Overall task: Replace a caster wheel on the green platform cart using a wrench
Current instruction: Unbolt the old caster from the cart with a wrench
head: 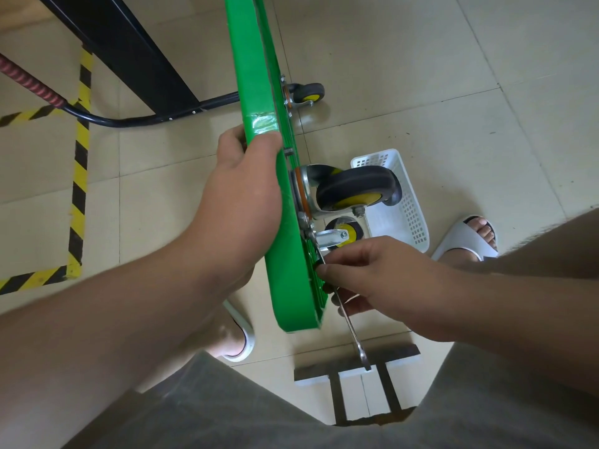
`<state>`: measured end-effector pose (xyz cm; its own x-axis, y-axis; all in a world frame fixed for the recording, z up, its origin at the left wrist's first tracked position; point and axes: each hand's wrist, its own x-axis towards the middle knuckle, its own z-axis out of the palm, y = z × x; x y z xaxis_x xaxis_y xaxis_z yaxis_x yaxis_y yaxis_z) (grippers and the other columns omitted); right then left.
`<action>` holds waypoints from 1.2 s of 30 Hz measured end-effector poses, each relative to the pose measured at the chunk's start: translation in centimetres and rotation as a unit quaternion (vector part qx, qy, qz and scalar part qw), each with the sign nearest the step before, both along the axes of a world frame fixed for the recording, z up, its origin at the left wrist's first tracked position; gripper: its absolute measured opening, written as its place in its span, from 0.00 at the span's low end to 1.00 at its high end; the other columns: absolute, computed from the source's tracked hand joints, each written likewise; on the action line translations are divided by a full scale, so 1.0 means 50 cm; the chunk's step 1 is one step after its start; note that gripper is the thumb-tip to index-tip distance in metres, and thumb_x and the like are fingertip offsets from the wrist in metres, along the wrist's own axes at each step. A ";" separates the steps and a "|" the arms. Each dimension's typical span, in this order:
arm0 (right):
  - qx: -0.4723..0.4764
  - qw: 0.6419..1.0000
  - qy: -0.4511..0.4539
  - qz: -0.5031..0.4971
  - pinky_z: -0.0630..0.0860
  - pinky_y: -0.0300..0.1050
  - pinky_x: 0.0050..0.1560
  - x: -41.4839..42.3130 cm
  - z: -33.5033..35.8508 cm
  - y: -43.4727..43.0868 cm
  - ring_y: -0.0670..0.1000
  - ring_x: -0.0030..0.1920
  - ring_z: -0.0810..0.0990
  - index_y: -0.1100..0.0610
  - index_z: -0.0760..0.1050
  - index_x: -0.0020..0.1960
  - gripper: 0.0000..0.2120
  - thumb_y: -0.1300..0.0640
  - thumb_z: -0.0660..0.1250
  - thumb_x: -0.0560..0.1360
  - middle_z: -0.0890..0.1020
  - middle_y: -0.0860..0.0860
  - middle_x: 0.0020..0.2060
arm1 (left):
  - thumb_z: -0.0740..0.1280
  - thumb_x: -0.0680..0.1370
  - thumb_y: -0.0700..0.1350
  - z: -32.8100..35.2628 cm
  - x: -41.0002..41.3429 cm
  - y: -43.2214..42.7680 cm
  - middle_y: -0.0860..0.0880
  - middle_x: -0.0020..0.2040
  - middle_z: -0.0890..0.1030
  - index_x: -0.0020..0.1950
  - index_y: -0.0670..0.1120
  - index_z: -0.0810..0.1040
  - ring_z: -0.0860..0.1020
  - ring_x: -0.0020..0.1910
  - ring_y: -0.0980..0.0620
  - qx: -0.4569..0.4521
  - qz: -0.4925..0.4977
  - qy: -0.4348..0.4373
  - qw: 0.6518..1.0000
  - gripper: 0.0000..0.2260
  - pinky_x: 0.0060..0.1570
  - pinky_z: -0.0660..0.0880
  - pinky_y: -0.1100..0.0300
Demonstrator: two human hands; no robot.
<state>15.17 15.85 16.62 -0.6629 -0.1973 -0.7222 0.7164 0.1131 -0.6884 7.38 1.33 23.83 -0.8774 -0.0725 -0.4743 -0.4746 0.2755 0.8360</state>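
The green platform cart (pixel 259 102) stands on its edge, underside facing right. My left hand (pixel 240 189) grips its rim from the left and holds it upright. A large grey caster wheel with a yellow hub (pixel 356 189) is mounted on the underside, and a smaller caster (pixel 340 236) sits just below it. My right hand (pixel 372 273) holds a metal wrench (pixel 351 332), its fingertips pressed at the cart's underside near the smaller caster's plate. The wrench handle points down toward me. A third caster (pixel 309 95) is farther up the cart.
A white perforated plastic basket (pixel 411 202) lies on the tiled floor behind the casters. A stool frame (pixel 359 380) stands between my knees. White slippers (pixel 466 241) are on my feet. The cart's black handle (pixel 136 121) and yellow-black floor tape (pixel 79 176) lie left.
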 end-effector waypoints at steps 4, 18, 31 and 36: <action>0.012 1.000 -0.014 -0.007 0.86 0.46 0.48 -0.004 -0.015 0.001 0.55 0.45 0.87 0.57 0.85 0.51 0.06 0.55 0.73 0.77 0.87 0.55 0.44 | 0.58 0.85 0.54 -0.002 0.000 -0.001 0.48 0.45 0.78 0.64 0.58 0.73 0.77 0.42 0.48 0.009 0.002 -0.004 1.000 0.10 0.47 0.78 0.49; 0.085 0.993 0.073 0.025 0.73 0.29 0.44 -0.063 -0.065 0.016 0.42 0.47 0.85 0.52 0.86 0.52 0.07 0.57 0.76 0.75 0.88 0.46 0.47 | 0.57 0.85 0.53 0.003 -0.001 -0.002 0.49 0.44 0.77 0.64 0.57 0.73 0.76 0.38 0.51 0.003 -0.003 -0.005 1.000 0.10 0.35 0.76 0.57; 0.103 0.994 0.009 0.018 0.85 0.52 0.51 -0.013 -0.052 0.031 0.56 0.48 0.86 0.53 0.85 0.50 0.06 0.53 0.77 0.74 0.87 0.53 0.45 | 0.58 0.85 0.54 0.000 0.001 -0.001 0.48 0.45 0.77 0.63 0.58 0.74 0.76 0.41 0.49 0.015 0.001 -0.007 1.000 0.09 0.44 0.76 0.51; 0.043 0.999 -0.011 -0.019 0.86 0.53 0.47 0.005 -0.011 0.028 0.60 0.48 0.86 0.57 0.85 0.48 0.05 0.56 0.75 0.75 0.86 0.59 0.45 | 0.58 0.85 0.53 -0.001 0.001 0.000 0.48 0.45 0.78 0.64 0.58 0.74 0.76 0.42 0.49 0.019 0.000 -0.004 1.000 0.10 0.45 0.77 0.51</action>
